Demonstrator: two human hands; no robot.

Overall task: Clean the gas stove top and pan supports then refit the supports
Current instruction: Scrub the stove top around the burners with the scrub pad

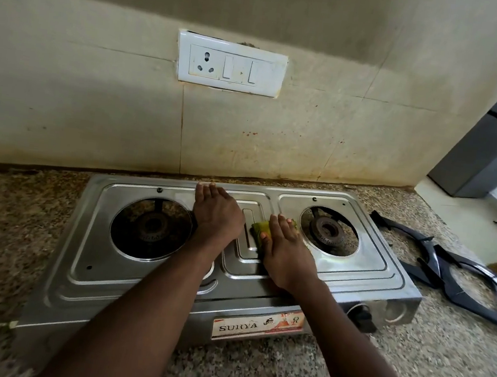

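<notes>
Pressing a green sponge (pixel 262 231) onto the ribbed steel stove top (pixel 94 251), right hand (pixel 286 254) straight-fingered; left hand (pixel 217 216) flat, open. Black ringed pan supports (pixel 463 275) on speckled counter (pixel 407 361).

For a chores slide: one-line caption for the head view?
Right hand presses a green sponge on the stove top, left hand rests flat beside it, pan supports lie on the counter.
</notes>
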